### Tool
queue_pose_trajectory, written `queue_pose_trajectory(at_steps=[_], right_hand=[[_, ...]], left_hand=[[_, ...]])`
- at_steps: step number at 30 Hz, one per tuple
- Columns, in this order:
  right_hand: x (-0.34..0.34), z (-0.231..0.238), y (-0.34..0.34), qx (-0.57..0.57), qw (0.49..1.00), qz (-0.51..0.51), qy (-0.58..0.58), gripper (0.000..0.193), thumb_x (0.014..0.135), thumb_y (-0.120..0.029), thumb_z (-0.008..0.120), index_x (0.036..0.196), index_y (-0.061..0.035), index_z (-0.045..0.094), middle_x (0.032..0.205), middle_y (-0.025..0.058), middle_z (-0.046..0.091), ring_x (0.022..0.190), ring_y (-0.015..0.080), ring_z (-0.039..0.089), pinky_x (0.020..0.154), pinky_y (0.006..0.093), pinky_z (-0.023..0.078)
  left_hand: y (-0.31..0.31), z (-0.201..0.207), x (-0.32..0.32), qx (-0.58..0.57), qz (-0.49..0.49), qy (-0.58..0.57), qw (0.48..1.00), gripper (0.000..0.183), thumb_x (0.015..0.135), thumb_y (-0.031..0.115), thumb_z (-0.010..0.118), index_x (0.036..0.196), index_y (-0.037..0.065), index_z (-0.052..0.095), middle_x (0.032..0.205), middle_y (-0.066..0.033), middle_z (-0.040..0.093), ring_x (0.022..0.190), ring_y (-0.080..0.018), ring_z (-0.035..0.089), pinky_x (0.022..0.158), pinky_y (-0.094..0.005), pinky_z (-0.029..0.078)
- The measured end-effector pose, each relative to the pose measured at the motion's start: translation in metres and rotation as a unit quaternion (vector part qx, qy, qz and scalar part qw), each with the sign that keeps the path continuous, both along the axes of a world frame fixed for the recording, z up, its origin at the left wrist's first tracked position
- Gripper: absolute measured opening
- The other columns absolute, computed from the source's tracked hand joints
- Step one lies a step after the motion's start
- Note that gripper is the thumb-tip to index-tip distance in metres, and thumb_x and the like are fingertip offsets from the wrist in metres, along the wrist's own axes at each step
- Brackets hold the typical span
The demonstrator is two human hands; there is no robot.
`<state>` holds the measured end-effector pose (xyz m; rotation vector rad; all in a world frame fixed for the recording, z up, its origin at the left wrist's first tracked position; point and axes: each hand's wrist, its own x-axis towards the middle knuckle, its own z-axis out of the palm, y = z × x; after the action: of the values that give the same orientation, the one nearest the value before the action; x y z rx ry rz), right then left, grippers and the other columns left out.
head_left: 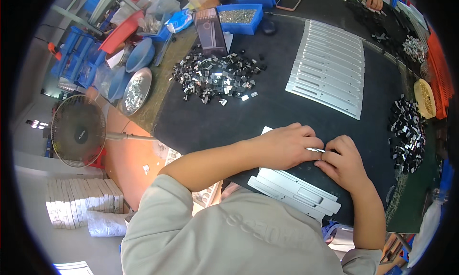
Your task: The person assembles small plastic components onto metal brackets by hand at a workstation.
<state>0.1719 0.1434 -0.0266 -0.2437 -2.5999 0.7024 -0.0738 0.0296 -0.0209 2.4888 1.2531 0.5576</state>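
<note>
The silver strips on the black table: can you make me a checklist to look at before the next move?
1. Both hands at work: the left hand and right hand meet at a thin silvery piece. Ok.
2. Piece lined up properly: fingers cover much of it. Cannot tell.
3. Far silver strips in a tidy row: side by side. Ok.
4. Near silver strips safely away from the shirt: they lie right by it. Not ok.
5. Small parts sorted: the left pile is a loose jumble. Not ok.
6. Lying phone clear of the strips: ok.
</note>
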Motion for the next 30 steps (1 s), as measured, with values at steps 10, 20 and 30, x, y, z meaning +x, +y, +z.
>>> queue_pose_trajectory(at_steps=[10,20,30], right_hand=[[0.01,0.003,0.003,-0.13,0.99,-0.036,0.041,0.033,0.082,-0.015,0.093,0.109,-0.0056,0.076,0.112,0.0126,0.07,0.1,0.0335,0.068,0.088,0.0427,0.057],[0.015,-0.005,0.014,-0.232,0.966,-0.077,0.087,0.027,0.093,-0.005,0.082,0.119,-0.0018,0.076,0.113,0.0117,0.07,0.096,0.0221,0.069,0.087,0.0334,0.056],[-0.021,0.076,-0.051,-0.299,0.945,0.133,0.023,0.023,0.098,-0.013,0.081,0.119,-0.0073,0.075,0.123,0.0129,0.073,0.108,0.0314,0.072,0.093,0.0424,0.059]], left_hand=[[-0.001,0.032,-0.036,0.09,0.094,-0.048,0.99,0.032,0.095,0.023,0.082,0.126,0.012,0.079,0.131,-0.0089,0.076,0.122,-0.0316,0.07,0.105,-0.0479,0.052],[-0.008,0.015,-0.13,0.155,0.422,0.184,0.874,0.028,0.091,0.031,0.087,0.107,0.009,0.083,0.099,-0.0107,0.071,0.096,-0.0342,0.069,0.088,-0.0478,0.056],[-0.044,0.029,-0.11,-0.156,0.286,-0.104,0.94,0.027,0.099,0.011,0.08,0.125,0.004,0.078,0.112,-0.0115,0.073,0.089,-0.0226,0.073,0.078,-0.0359,0.059]])
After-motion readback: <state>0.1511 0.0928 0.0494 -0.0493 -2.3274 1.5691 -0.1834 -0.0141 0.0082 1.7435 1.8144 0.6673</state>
